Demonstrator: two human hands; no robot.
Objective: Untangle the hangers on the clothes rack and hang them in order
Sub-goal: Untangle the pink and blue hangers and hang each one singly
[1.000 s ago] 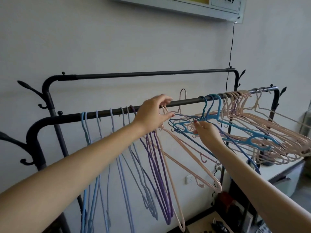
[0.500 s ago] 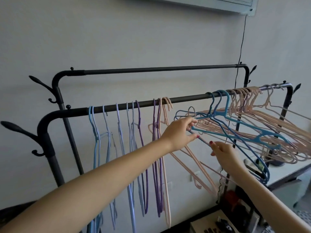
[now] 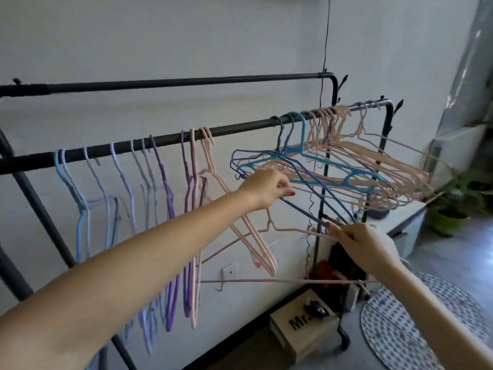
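the right hand (image 3: 366, 244) has dropped lower, fingers pinching one freed pink hanger (image 3: 288, 230); left hand (image 3: 266, 188) fingers pinch three blue hangers (image 3: 314, 166) above it.

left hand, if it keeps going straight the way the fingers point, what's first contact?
Probably the tangled bundle: left hand points right, into the dark blue hanger and pink hangers beside its fingertips. Depth is unclear; it may already touch them.

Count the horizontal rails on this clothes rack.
2: the back rail, set higher and bare where visible, and the front rail, lower and carrying all the hangers. The frame cuts off both rails' left ends.
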